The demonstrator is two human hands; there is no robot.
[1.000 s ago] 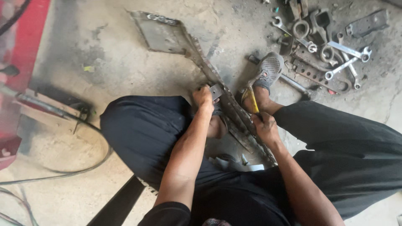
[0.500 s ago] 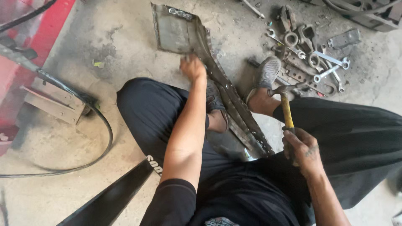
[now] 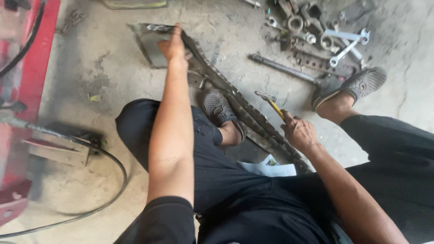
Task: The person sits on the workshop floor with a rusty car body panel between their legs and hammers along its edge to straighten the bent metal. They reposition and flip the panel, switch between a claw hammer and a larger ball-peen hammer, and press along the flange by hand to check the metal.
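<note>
Metal strip (image 3: pixel 246 110), long, dark and battered, lies aslant on the concrete floor (image 3: pixel 90 81), running from a flat plate end at the upper left down between the seated person's legs to the lower right. The left hand (image 3: pixel 174 45) is stretched out to that far plate end, pressed flat on it with the fingers spread over the edge, so it seems to pin the piece rather than clasp it. The right hand (image 3: pixel 299 133) is closed round the yellow handle of a small hammer (image 3: pixel 272 105), its head raised just above the strip near the middle. To strike well, I judge the left hand should keep firm downward weight on the plate so the strip cannot bounce or turn, and stay well apart from the spot being hit; blows should fall square on the metal, short and controlled from the wrist. A sandalled foot (image 3: pixel 219 108) rests just beside the strip and deserves care. Spanners and rings (image 3: pixel 330 40) lie scattered beyond, near the other foot (image 3: pixel 357 86).
</note>
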